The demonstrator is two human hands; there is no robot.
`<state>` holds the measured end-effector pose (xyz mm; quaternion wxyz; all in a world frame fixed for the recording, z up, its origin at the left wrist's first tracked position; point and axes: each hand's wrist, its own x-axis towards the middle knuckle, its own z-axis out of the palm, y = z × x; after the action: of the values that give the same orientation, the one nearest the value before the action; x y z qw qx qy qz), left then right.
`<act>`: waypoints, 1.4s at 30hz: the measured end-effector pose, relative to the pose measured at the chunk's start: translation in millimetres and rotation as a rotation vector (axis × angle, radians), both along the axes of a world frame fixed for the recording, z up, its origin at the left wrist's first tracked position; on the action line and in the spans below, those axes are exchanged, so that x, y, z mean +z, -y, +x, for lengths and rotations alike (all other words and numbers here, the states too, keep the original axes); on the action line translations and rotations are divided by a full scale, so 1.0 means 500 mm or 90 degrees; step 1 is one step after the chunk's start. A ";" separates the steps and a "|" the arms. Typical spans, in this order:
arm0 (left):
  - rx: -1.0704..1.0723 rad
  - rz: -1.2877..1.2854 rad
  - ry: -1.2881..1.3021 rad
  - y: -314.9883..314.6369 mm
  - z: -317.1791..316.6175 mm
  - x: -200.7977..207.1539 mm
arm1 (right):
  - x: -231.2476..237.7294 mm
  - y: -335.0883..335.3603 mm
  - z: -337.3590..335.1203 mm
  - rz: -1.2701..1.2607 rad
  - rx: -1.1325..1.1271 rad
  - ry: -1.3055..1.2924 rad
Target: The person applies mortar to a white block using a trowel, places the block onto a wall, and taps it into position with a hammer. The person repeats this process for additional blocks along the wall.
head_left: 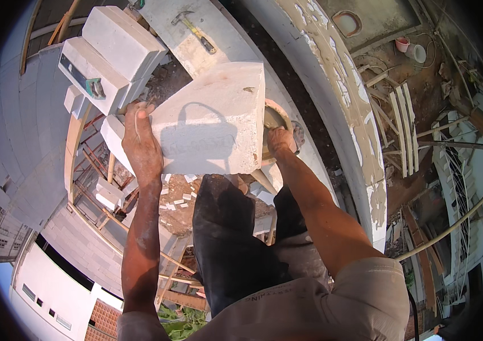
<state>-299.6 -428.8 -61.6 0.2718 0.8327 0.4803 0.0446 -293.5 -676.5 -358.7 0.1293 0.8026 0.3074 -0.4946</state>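
A large white block [213, 119], a lightweight building block by its look, is held up in front of me, with a shadow across its broad face. My left hand [142, 139] grips the block's left end, thumb along the near edge. Beyond the right end is my right hand [281, 139], its fingers curled in front of a bucket [288, 116] with an orange rim and grey wet mix inside. What those fingers hold is hidden, and whether they touch the block I cannot tell.
More white blocks [119, 42] are stacked at upper left, with a teal-handled saw [93, 88] on them. A hammer [196, 34] lies on the pale plank-like surface ahead. A mortar-smeared wall [343, 85] runs along the right. Bamboo scaffolding [110, 167] and an open drop lie at left.
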 end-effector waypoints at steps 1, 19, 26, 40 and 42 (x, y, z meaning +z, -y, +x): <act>0.006 -0.005 0.002 -0.002 0.000 -0.001 | 0.028 -0.003 0.008 0.048 0.001 -0.023; -0.072 -0.114 0.159 -0.067 0.000 -0.040 | 0.348 0.263 0.203 0.117 -0.134 -0.370; -0.242 0.154 0.312 -0.138 -0.026 -0.177 | 0.761 0.247 0.306 0.134 -0.305 -0.463; 0.185 -0.606 0.648 -0.080 0.012 -0.106 | 0.720 -0.016 0.323 0.577 0.041 0.186; 0.198 -0.632 0.645 -0.088 0.014 -0.115 | 0.717 -0.046 0.313 0.555 0.020 0.183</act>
<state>-292.4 -384.9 -119.2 0.7975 0.4104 0.3718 0.2396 -137.1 -653.3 -0.1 -0.1718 0.8376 0.4781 -0.2009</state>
